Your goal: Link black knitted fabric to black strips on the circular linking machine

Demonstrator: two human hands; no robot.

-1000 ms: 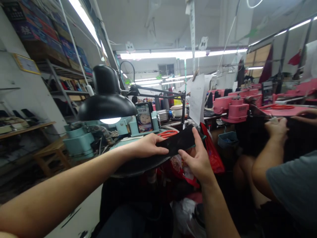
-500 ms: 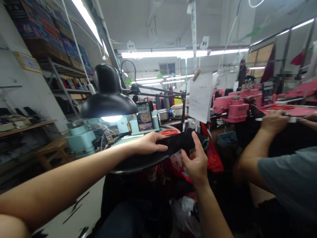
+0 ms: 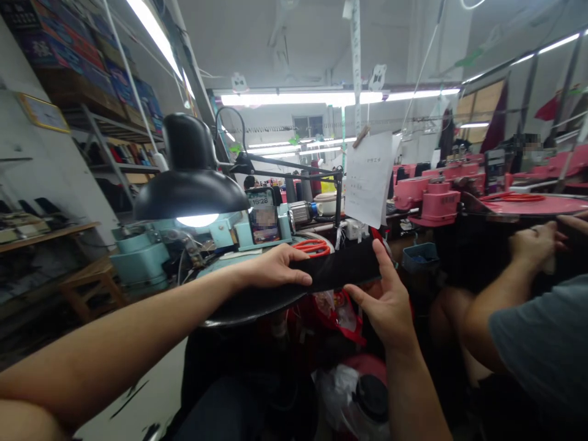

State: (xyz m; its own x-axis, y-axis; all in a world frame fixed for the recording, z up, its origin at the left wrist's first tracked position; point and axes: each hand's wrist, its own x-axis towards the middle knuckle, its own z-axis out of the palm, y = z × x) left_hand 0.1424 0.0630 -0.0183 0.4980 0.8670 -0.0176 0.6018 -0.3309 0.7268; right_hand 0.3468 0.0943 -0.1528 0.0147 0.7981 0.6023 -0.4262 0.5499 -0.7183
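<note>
A strip of black fabric (image 3: 340,271) stretches across my view, just in front of a teal sewing machine. Its wider, darker part (image 3: 250,306) sags below my left hand (image 3: 273,268), whose fingers press down on the fabric's upper edge. My right hand (image 3: 386,311) grips the strip's right end between thumb and fingers. The hands stand apart, with the taut strip between them. The fabric's underside is partly hidden by my hands.
A black desk lamp (image 3: 190,196) arches over the teal sewing machine (image 3: 140,263). Red-handled scissors (image 3: 312,247) and a propped phone (image 3: 263,215) sit beyond my hands. At right, a co-worker's hand (image 3: 533,245) works near pink machines (image 3: 436,202). Plastic bags (image 3: 340,392) lie below.
My right hand has moved right and slightly down, pulling the black fabric straighter and flatter. The co-worker's hand has shifted right.
</note>
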